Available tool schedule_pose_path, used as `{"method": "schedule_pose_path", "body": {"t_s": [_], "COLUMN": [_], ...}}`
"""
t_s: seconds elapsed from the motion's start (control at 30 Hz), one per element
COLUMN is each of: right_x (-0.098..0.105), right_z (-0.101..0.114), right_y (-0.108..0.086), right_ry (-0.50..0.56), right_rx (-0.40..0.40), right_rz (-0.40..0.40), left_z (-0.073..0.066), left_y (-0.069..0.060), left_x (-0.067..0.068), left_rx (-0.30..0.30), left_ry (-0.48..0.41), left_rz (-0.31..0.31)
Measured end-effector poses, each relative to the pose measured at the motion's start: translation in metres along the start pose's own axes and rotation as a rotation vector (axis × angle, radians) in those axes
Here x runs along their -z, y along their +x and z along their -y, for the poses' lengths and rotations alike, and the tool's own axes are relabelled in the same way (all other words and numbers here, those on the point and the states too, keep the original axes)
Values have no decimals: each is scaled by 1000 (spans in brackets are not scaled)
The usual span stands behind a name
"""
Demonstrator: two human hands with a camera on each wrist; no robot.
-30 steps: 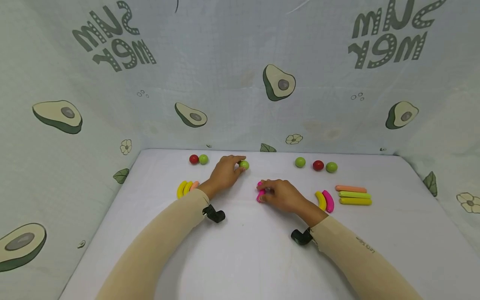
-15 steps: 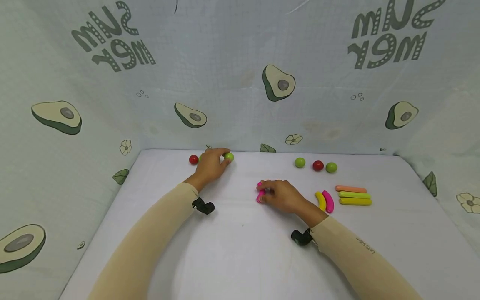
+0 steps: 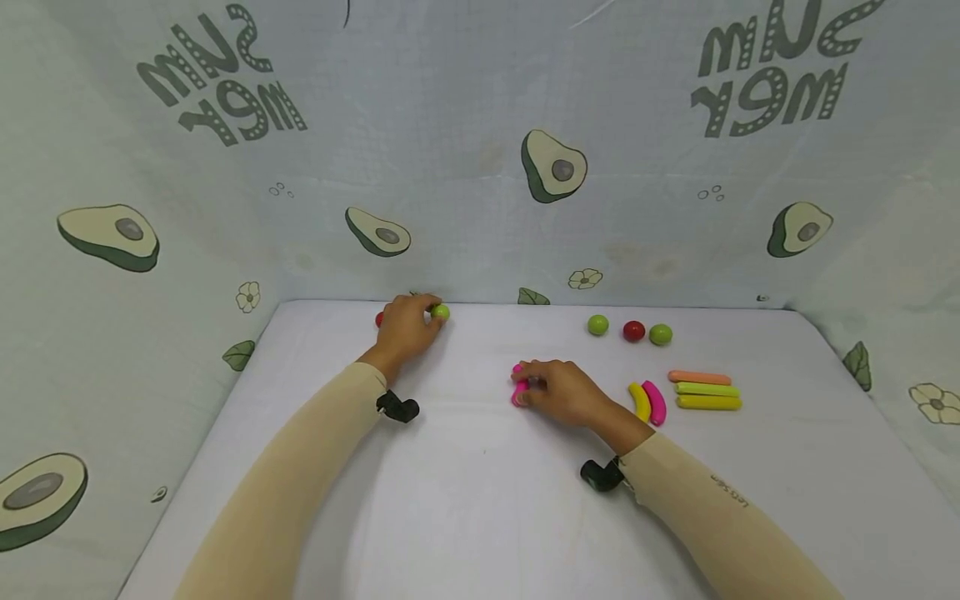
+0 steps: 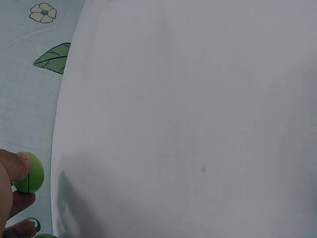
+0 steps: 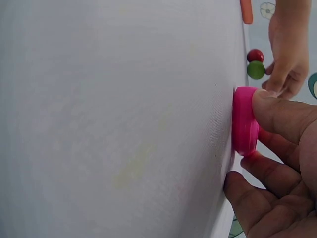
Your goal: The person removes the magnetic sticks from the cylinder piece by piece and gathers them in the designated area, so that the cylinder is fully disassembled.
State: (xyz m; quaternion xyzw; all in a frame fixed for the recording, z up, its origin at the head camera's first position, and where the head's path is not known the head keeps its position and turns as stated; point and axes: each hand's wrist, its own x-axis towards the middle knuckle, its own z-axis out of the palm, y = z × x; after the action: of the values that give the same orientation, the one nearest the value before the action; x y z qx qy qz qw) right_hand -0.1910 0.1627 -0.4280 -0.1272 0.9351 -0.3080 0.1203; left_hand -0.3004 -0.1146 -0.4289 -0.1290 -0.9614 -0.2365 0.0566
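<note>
Near the table's back edge, my left hand (image 3: 407, 327) pinches a small green ball (image 3: 440, 312) between thumb and fingers. The left wrist view shows a dark seam line on that green ball (image 4: 34, 173). A red ball (image 3: 379, 319) is partly covered by the left hand; the right wrist view shows this red ball (image 5: 255, 55) touching another green ball (image 5: 256, 70). At mid-table my right hand (image 3: 564, 392) pinches a pink toy banana (image 3: 519, 387), its thumb on one side, as the right wrist view shows. Whether the held green ball touches the table cannot be told.
Right of the right hand lie a yellow toy banana (image 3: 640, 401) and a pink one (image 3: 655, 403). Beyond them are an orange stick (image 3: 700, 377), a light green stick (image 3: 707, 389) and a yellow stick (image 3: 708, 402). Green balls (image 3: 597, 325) and a red ball (image 3: 633, 331) sit behind.
My left hand has moved left and toward the back edge with the green ball, now covering things there. The right hand stays in place on the pink toy banana.
</note>
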Motion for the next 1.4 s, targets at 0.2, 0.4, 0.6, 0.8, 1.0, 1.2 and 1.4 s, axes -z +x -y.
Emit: {"method": "schedule_pose_path", "body": {"t_s": [0.2, 0.4, 0.6, 0.8, 1.0, 1.2, 1.4], "right_x": [0, 0, 0, 0, 0, 1, 1], "right_z": [0, 0, 0, 1, 0, 2, 4], "right_y": [0, 0, 0, 0, 0, -1, -2], "right_ry": [-7, 1, 4, 1, -12, -17, -17], "right_rx": [3, 3, -5, -10, -2, -14, -38], "right_rz": [0, 0, 4, 9, 5, 15, 38], "left_z": [7, 7, 5, 7, 9, 8, 4], "left_y": [1, 0, -4, -4, -3, -5, -11], "left_x": [1, 2, 4, 3, 2, 5, 5], "left_rx": [12, 24, 45, 66, 62, 44, -10], "left_ry": [20, 35, 54, 67, 62, 40, 33], "left_rz": [5, 24, 56, 74, 84, 66, 20]}}
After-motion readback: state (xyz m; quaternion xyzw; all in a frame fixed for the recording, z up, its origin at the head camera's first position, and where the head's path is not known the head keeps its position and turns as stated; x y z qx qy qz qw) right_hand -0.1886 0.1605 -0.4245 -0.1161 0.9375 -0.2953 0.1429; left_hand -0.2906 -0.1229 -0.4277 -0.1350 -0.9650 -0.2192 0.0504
